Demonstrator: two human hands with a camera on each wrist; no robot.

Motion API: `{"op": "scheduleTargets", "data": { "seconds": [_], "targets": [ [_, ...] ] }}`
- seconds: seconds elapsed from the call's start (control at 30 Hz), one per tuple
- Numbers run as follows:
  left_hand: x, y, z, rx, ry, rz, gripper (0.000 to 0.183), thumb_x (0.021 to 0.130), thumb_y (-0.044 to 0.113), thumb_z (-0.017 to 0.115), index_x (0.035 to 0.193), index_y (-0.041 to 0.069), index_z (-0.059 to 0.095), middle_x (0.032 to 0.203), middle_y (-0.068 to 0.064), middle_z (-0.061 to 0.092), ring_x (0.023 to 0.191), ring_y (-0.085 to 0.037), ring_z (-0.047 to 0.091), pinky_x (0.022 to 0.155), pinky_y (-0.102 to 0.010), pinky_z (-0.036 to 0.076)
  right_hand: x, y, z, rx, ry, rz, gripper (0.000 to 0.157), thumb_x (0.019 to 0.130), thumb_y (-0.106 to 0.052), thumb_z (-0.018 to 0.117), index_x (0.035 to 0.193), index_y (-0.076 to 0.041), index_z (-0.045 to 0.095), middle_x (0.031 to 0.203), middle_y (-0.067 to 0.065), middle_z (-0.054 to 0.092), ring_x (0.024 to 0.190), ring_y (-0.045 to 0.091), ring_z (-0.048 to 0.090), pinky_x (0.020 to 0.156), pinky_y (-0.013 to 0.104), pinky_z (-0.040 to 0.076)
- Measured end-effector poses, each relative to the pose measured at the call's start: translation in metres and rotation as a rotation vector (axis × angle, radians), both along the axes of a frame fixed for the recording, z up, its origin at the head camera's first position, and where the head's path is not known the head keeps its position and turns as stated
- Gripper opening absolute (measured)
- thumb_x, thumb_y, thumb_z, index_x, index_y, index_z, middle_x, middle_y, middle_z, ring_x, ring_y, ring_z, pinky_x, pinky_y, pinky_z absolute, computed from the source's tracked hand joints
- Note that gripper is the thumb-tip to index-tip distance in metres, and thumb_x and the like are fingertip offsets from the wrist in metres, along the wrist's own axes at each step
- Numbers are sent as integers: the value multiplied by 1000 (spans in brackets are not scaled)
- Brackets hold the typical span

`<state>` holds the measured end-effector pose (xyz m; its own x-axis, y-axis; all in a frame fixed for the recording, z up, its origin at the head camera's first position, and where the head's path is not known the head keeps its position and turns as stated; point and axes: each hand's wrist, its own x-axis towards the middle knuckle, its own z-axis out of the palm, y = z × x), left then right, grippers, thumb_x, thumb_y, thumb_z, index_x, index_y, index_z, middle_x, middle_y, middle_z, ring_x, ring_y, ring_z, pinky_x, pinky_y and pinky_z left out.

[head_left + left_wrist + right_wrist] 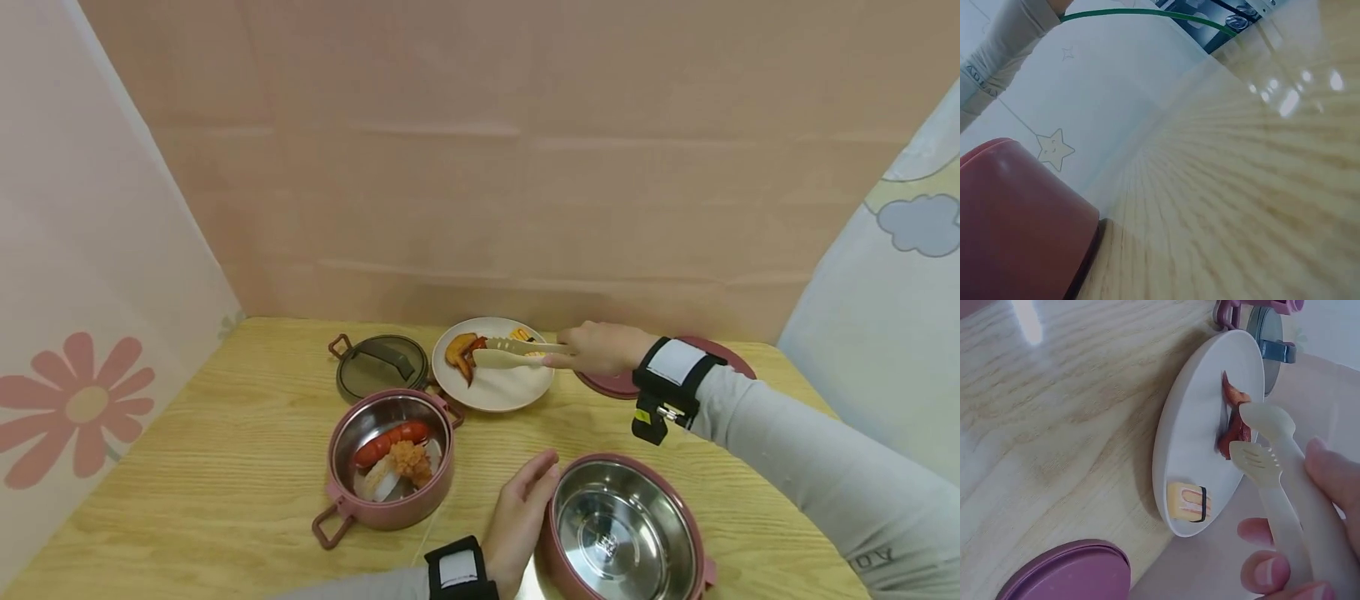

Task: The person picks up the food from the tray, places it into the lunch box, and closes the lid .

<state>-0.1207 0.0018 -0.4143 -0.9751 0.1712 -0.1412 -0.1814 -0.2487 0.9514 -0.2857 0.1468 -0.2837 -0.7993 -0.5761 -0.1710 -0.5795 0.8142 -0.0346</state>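
Observation:
My right hand (603, 346) grips pale beige serving tongs (504, 358) over a white plate (498, 396). In the right wrist view, the tong tips are apart, right at a glossy red-brown food piece (1233, 439). A toy chicken wing (459, 350) lies at the plate's left side. Toward the right sits a yellow block with a black band (1189, 501), partly hidden by the tongs in the head view. My left hand (519, 521), fingers extended, rests beside a pink pot (551, 546) with a bare steel inside; the pot's wall fills the left wrist view's lower left.
Left of centre stands a second pink pot (390, 517) holding a red sausage (390, 443), an orange fried piece (410, 460) and a pale piece. Behind it lies a dark lid (367, 379) with a handle. A maroon lid (611, 385) lies under my right wrist.

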Motion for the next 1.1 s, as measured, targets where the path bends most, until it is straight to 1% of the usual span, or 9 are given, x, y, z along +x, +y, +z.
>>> {"op": "scheduleTargets", "data": {
  "seconds": [0.1, 0.23, 0.37, 0.5, 0.57, 0.6, 0.7, 0.9, 1.1],
  "targets": [
    [0, 1, 0, 7, 13, -15, 52, 101, 30, 52, 141, -3, 45, 144, -17, 47, 137, -32, 38, 113, -47, 31, 0, 1, 3, 12, 21, 6, 49, 97, -52, 49, 107, -7, 64, 86, 1, 64, 78, 16, 62, 75, 39, 50],
    [1, 2, -1, 12, 31, -45, 52, 101, 31, 53, 141, -2, 46, 145, -16, 47, 139, -31, 36, 115, -47, 28, 0, 5, 6, 63, 97, 17, 46, 95, -54, 51, 99, -9, 63, 75, 0, 61, 66, 15, 60, 65, 36, 50],
    [0, 0, -3, -31, 63, -55, 48, 99, 32, 55, 136, 2, 54, 139, -11, 54, 132, -23, 45, 112, -42, 34, -2, 8, 5, 94, 157, 33, 47, 94, -56, 52, 98, -10, 63, 73, -2, 60, 63, 14, 59, 62, 36, 51],
    [-1, 0, -5, -65, 105, -38, 39, 99, 27, 56, 129, 3, 61, 131, -8, 61, 123, -18, 52, 106, -35, 42, -4, 11, 1, 109, 288, 111, 43, 91, -53, 59, 88, -10, 57, 63, -3, 54, 57, 16, 56, 55, 36, 49],
    [-1, -1, -5, -67, 106, -29, 37, 99, 26, 56, 127, 3, 63, 128, -8, 62, 120, -17, 54, 104, -32, 43, -4, 14, 1, 112, 349, 133, 42, 90, -51, 62, 86, -10, 55, 59, -3, 50, 55, 16, 53, 52, 35, 47],
    [-1, -1, -5, -67, 108, -23, 36, 99, 25, 56, 127, 3, 63, 128, -7, 63, 120, -16, 54, 103, -32, 44, -4, 15, 1, 108, 361, 135, 41, 89, -50, 63, 86, -10, 54, 58, -3, 49, 54, 16, 53, 51, 35, 47],
    [0, -6, -5, -83, 110, 3, 36, 99, 26, 55, 126, 4, 64, 126, -7, 63, 120, -17, 54, 103, -33, 44, -4, 21, 3, 90, 358, 114, 41, 89, -50, 63, 88, -10, 54, 58, -3, 47, 53, 15, 50, 50, 34, 45],
    [-1, -27, -5, -133, 61, 85, 36, 99, 25, 54, 128, 4, 63, 129, -9, 62, 126, -25, 51, 107, -42, 41, 1, 38, 1, 63, 362, 105, 39, 90, -48, 63, 89, -10, 56, 59, -2, 46, 50, 15, 46, 47, 33, 41],
    [-6, -49, -2, -174, -12, 181, 40, 100, 30, 54, 130, 6, 61, 135, -12, 57, 133, -32, 43, 110, -50, 35, 1, 51, -1, 52, 288, 17, 44, 91, -53, 59, 92, -9, 58, 61, -1, 49, 52, 17, 51, 51, 37, 45]
  ]
}}
